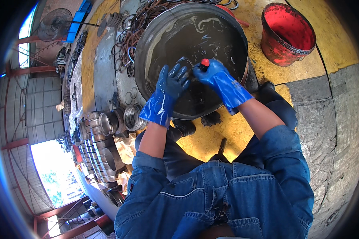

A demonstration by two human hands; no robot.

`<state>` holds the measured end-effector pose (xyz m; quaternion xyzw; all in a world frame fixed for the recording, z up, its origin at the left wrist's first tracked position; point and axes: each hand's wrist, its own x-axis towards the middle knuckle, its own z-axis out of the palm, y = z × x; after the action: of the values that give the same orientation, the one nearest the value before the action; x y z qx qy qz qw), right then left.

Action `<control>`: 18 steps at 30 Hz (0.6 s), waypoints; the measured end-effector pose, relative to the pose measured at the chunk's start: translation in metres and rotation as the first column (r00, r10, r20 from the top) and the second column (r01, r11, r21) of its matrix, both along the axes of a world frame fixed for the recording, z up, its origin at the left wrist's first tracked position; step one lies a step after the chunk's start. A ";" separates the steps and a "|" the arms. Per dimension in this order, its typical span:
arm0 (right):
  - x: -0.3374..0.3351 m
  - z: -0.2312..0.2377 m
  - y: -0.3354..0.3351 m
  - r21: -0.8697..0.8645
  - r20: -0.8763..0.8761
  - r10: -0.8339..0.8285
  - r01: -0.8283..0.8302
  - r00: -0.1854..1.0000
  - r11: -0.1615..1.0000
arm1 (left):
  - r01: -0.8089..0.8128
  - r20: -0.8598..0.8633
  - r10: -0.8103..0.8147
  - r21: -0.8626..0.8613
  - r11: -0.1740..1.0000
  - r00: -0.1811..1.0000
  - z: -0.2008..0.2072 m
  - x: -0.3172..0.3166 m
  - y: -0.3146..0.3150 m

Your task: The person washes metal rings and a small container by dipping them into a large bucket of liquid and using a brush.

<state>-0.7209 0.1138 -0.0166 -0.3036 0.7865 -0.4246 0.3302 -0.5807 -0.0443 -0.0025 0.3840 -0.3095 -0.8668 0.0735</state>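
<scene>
A wide round metal basin (140, 67) of murky dark liquid (179, 42) stands in front of me, with pale foam streaks on its surface. Both my hands, in long blue rubber gloves, are over its near part. My right hand (213, 73) is closed round a tool with a red-ended handle (205, 62); its working end is hidden or too dark to make out. Beside it, my left hand (171, 83) is wet and shiny, its fingers apart and palm turned toward the right hand. A thin dark curved thing (184, 59) shows just beyond the left fingertips, its kind unclear.
Right of the basin stands a red bucket (281, 51) with a dark stained rim. Many metal rings (135, 49) lie heaped along the basin's left. Stacked metal cylinders (101, 147) are at the left. A large fan (55, 24) stands far left. My knees flank the basin's near side.
</scene>
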 end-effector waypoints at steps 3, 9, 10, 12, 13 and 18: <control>-0.003 -0.014 0.000 0.199 -0.264 -0.025 0.079 0.964 0.977 | -0.072 0.033 0.073 -0.018 0.997 0.997 -0.015 0.018 -0.014; -0.021 -0.032 -0.007 0.556 -0.234 0.175 -0.016 0.956 0.831 | -0.175 0.124 0.170 0.033 0.984 0.978 -0.024 0.028 -0.016; -0.021 -0.035 -0.008 0.420 -0.180 0.084 0.000 0.980 0.908 | -0.196 0.115 0.189 0.044 0.980 0.975 -0.022 0.025 -0.013; -0.020 -0.022 -0.006 0.136 -0.028 -0.069 0.072 0.997 0.988 | -0.242 0.153 0.231 0.058 0.969 0.961 -0.017 0.018 -0.002; -0.020 -0.016 -0.004 -0.085 0.324 -0.062 0.094 0.944 0.992 | -0.263 0.171 0.249 0.063 0.963 0.953 -0.014 0.013 0.002; 0.014 0.015 -0.003 -0.530 0.615 0.241 0.168 0.751 0.831 | -0.288 0.011 0.294 0.249 0.925 0.956 -0.018 0.000 0.004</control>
<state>-0.7069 0.1111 -0.0020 -0.2323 0.4539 -0.7060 0.4916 -0.5806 -0.0404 -0.0207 0.4201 -0.1376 -0.8832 0.1569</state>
